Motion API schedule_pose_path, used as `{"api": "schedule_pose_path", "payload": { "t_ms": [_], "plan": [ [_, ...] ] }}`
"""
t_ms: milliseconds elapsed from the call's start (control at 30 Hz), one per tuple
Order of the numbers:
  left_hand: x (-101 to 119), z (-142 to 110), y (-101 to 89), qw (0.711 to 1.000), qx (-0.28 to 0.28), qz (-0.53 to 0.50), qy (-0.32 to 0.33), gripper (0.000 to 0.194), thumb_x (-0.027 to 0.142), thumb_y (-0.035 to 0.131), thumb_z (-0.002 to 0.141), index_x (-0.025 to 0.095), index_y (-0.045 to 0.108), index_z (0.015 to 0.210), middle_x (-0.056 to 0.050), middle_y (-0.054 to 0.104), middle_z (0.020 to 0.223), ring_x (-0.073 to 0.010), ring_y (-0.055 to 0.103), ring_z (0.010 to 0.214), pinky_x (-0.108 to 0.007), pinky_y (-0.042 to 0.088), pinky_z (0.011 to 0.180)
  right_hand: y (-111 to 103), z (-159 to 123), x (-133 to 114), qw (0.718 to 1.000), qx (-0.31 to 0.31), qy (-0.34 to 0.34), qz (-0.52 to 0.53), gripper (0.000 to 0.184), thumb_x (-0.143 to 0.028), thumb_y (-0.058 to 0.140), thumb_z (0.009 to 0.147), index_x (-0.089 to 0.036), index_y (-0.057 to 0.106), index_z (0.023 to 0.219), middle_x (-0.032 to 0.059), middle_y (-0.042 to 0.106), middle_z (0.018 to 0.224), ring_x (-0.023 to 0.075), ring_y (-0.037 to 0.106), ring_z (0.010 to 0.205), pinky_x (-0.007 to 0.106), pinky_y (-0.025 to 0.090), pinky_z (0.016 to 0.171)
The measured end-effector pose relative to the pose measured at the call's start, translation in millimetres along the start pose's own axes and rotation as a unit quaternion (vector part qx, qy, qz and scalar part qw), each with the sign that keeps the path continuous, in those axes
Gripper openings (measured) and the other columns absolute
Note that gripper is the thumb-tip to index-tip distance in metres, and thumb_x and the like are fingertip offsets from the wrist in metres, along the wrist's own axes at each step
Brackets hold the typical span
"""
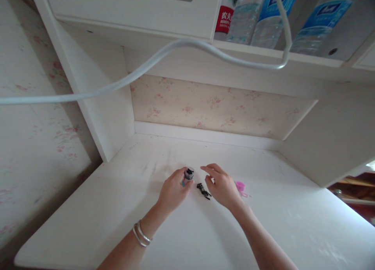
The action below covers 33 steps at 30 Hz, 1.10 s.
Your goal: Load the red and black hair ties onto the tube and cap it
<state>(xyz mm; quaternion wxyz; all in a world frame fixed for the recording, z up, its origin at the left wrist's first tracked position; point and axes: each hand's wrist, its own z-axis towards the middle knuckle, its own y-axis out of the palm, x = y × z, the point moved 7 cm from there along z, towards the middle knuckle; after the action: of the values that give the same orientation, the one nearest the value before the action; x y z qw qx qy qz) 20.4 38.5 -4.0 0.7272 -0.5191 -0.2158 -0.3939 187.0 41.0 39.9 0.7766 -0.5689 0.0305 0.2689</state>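
My left hand (173, 189) is wrapped round a small clear jar (189, 174) with no lid on it. Dark pieces show through its open mouth, and part of a coloured label is visible on its side. To the right of the jar hovers my right hand (224, 186), its index finger stretched toward the mouth and its thumb apart; I see nothing in it. Between the two hands, a little pile of thin black pieces (203, 191) lies on the white desk (181, 238); they are too small to name surely. A pink cap with a loop (240, 187) rests beyond my right wrist.
A white cable (175, 47) runs across the upper view, close to the camera. Above the desk, a shelf holds several plastic bottles (320, 22). White side panels (331, 133) and a flowered back wall (205, 106) enclose the desk's rear.
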Motion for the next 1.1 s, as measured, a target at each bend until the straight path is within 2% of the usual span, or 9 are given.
{"api": "schedule_pose_path", "payload": {
  "t_ms": [133,233,400,533,633,700,867,967,1100],
  "plan": [
    [-4,-1,1.5,1.0,0.0,0.003,-0.002,0.047,0.038,0.057,0.084,0.022,0.049,0.127,-0.006,0.066,0.112,-0.0161,0.065,0.079,-0.026,0.051,0.067,30,-17,55,0.993,-0.068,0.08,0.046,0.03,-0.025,0.047,0.085,-0.023,0.07,0.104,0.0046,0.066,0.098,0.0142,0.061,0.071,0.027,0.045,0.069],
    [-6,-2,2.6,1.0,0.004,0.002,0.003,0.049,0.037,0.059,0.083,0.022,0.048,0.128,-0.006,0.067,0.108,-0.0164,0.065,0.079,-0.027,0.052,0.07,53,-36,77,0.987,-0.108,0.091,0.073,0.028,-0.03,0.051,0.084,-0.021,0.072,0.1,0.006,0.066,0.097,0.0159,0.062,0.073,0.028,0.045,0.071],
    [-3,-2,3.3,1.0,0.009,-0.003,0.011,0.052,0.036,0.063,0.08,0.023,0.046,0.128,-0.006,0.064,0.109,-0.0139,0.062,0.072,-0.028,0.053,0.07,67,-53,75,0.987,-0.1,0.063,0.111,0.028,-0.029,0.048,0.086,-0.025,0.073,0.098,0.0051,0.064,0.095,0.0181,0.061,0.081,0.029,0.046,0.073],
    [6,-5,-10.0,0.998,0.055,0.0,0.024,0.05,0.037,0.062,0.081,0.022,0.046,0.126,-0.008,0.056,0.117,-0.0107,0.058,0.066,-0.028,0.053,0.068,64,-54,74,0.986,-0.069,0.061,0.137,0.026,-0.026,0.048,0.087,-0.021,0.073,0.09,0.0064,0.064,0.093,0.0189,0.061,0.084,0.03,0.046,0.075],
    [17,-13,-24.1,0.99,0.114,0.023,0.08,0.034,0.034,0.058,0.085,0.02,0.053,0.115,-0.008,0.057,0.106,-0.0127,0.058,0.072,-0.027,0.052,0.068,61,-56,75,0.986,-0.056,0.066,0.141,0.023,-0.026,0.05,0.087,-0.02,0.072,0.089,0.0063,0.064,0.092,0.0189,0.061,0.084,0.03,0.045,0.076],
    [28,-20,-23.8,0.982,0.115,0.03,0.147,0.018,0.029,0.054,0.088,0.019,0.058,0.102,-0.006,0.06,0.093,-0.0129,0.058,0.072,-0.025,0.05,0.067,60,-58,73,0.988,-0.055,0.057,0.136,0.023,-0.025,0.049,0.089,-0.02,0.071,0.087,0.0061,0.064,0.091,0.0191,0.06,0.085,0.03,0.044,0.077],
    [44,-33,18.9,0.971,-0.04,0.077,0.222,0.018,0.022,0.041,0.094,0.02,0.059,0.097,-0.005,0.063,0.082,-0.0138,0.06,0.075,-0.025,0.048,0.071,61,-62,68,0.993,-0.055,0.028,0.101,0.025,-0.026,0.043,0.094,-0.019,0.066,0.085,0.0063,0.062,0.091,0.0193,0.058,0.089,0.032,0.042,0.082],
    [45,-39,50.9,0.961,-0.138,0.12,0.207,0.023,0.022,0.039,0.095,0.021,0.062,0.091,-0.004,0.064,0.082,-0.0154,0.062,0.079,-0.026,0.049,0.074,60,-62,71,0.992,-0.036,0.038,0.113,0.026,-0.027,0.04,0.096,-0.018,0.062,0.088,0.0072,0.061,0.093,0.0193,0.058,0.089,0.033,0.043,0.082],
    [34,-42,75.3,0.956,-0.191,0.166,0.15,0.017,0.026,0.046,0.092,0.022,0.062,0.098,-0.005,0.064,0.092,-0.0183,0.064,0.082,-0.028,0.05,0.07,59,-62,75,0.988,-0.02,0.045,0.146,0.028,-0.029,0.036,0.097,-0.018,0.06,0.089,0.0079,0.059,0.093,0.0188,0.058,0.085,0.032,0.045,0.079]
  ]
}}
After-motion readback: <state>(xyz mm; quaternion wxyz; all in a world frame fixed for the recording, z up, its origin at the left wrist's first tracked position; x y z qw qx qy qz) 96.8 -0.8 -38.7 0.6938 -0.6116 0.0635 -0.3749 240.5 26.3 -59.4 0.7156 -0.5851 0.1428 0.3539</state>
